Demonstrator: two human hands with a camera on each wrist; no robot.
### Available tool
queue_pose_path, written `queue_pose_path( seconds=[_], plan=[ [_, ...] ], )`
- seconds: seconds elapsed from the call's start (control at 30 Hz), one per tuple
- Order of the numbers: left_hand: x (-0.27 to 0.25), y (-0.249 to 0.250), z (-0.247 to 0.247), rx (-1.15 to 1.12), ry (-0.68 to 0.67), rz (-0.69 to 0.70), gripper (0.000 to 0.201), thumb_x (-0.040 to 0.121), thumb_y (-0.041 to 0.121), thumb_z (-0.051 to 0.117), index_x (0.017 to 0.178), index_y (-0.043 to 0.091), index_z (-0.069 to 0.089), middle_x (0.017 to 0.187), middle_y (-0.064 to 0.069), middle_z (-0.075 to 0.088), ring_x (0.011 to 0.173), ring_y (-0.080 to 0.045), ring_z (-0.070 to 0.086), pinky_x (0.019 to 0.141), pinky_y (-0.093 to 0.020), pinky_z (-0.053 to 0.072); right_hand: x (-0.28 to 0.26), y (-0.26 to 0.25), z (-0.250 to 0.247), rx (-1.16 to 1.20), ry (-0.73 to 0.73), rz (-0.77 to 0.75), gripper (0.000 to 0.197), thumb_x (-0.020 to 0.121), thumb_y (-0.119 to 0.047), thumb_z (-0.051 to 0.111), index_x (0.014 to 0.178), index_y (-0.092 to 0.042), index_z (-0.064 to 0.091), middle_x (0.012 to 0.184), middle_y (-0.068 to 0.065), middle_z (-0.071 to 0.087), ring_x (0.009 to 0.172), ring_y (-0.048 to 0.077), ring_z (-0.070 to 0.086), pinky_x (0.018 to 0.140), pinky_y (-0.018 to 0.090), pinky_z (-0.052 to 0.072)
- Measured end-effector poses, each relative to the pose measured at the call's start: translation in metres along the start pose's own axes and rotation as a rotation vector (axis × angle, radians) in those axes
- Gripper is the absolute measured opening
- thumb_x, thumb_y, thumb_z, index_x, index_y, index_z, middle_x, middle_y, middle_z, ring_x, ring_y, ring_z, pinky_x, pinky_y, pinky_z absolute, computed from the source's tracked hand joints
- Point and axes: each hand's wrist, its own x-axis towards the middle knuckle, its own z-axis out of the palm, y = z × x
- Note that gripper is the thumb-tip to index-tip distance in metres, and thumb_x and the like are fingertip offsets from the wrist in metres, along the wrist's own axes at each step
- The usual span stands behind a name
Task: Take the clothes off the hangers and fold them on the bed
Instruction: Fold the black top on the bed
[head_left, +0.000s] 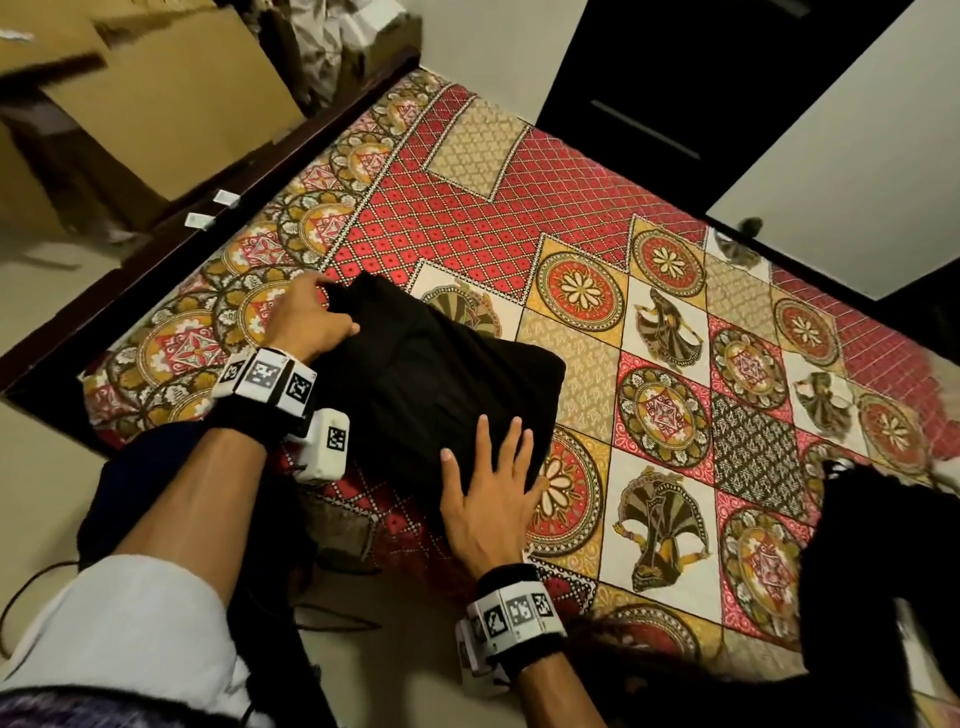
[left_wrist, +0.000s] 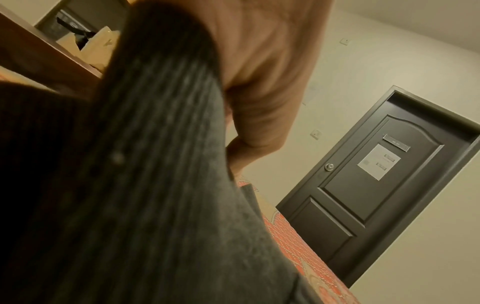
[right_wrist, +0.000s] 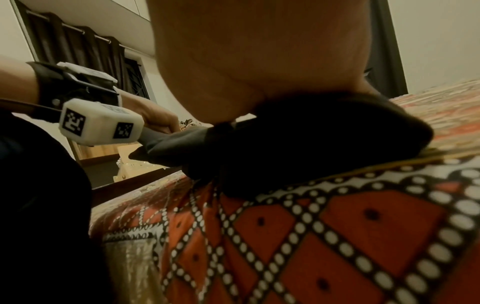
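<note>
Working from my left across, I take the black garment (head_left: 431, 374) as my landmark. It lies on the bed (head_left: 665, 332) near the corner closest to me, already folded into a thick, roughly rectangular packet. My left hand (head_left: 306, 317) is at the garment's far-left corner, fingers curled round a fold of cloth; the left wrist view shows ribbed dark knit bunched against the palm, so I read this grip as pinching the fabric. The garment's long axis, as I judge it, runs from that far-left corner toward its near-right edge, so my two hands sit at opposite ends of it.

My right hand (head_left: 488, 488) lies flat on the near-right edge of the garment, fingers straight and slightly spread, pressing down without clasping; the heel of the palm hangs past the cloth over the patterned bedspread. In the right wrist view the garment (right_wrist: 324, 139) bulges thickly under that palm.

The next move, I think, turns on the left hand: it holds the free corner, the right pins the packet, so the fold should come from the left toward the right.

The cloth looks matte, soft and heavy, with a faint vertical rib. To the right of the garment, near the bed's right end, a second dark heap (head_left: 878, 551) lies on the bed.
</note>
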Motion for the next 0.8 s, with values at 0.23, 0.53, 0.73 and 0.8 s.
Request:
queue_pose_path(
  seconds=[0.23, 0.53, 0.73, 0.8],
  plan=[
    [-0.009, -0.006, -0.002, 0.229, -0.002, -0.024, 0.096, 0.077, 0.034, 0.089, 0.15, 0.01, 0.032, 0.149, -0.021, 0.048, 0.136, -0.044, 0.046, 0.108, -0.055, 0.04, 0.008, -0.007, -0.031, 0.182, 0.042, 0.044, 0.067, 0.103, -0.063, 0.034, 0.161, -0.031, 0.025, 0.172, 0.003, 0.011, 0.159, 0.023, 0.0, 0.124, 0.062, 0.005],
    [-0.011, -0.016, -0.008, 0.41, -0.147, -0.062, 0.077, 0.075, 0.011, 0.088, 0.14, 0.009, 0.047, 0.138, -0.017, 0.057, 0.129, -0.038, 0.054, 0.105, -0.046, 0.045, 0.152, 0.043, -0.067, -0.224, -0.273, -0.044, 0.087, 0.097, -0.078, 0.016, 0.165, -0.024, 0.01, 0.173, 0.001, 0.001, 0.159, 0.025, 0.003, 0.125, 0.06, 0.004],
    [-0.017, -0.012, -0.007, 0.517, -0.094, -0.068, 0.064, 0.082, 0.009, 0.079, 0.138, 0.006, 0.047, 0.133, -0.022, 0.058, 0.124, -0.043, 0.056, 0.102, -0.052, 0.048, 0.16, 0.063, -0.058, -0.191, -0.272, -0.003, 0.082, 0.099, -0.074, 0.013, 0.164, -0.025, 0.012, 0.173, -0.001, 0.001, 0.159, 0.024, 0.003, 0.125, 0.061, 0.007],
    [-0.022, -0.004, -0.002, 0.577, 0.084, 0.104, 0.073, 0.079, 0.01, 0.079, 0.142, 0.007, 0.042, 0.137, -0.024, 0.053, 0.126, -0.043, 0.052, 0.102, -0.056, 0.046, 0.155, 0.065, -0.057, -0.16, -0.218, 0.006, 0.078, 0.101, -0.071, 0.014, 0.164, -0.025, 0.012, 0.173, 0.002, 0.003, 0.159, 0.025, 0.004, 0.125, 0.061, 0.008]
  ],
)
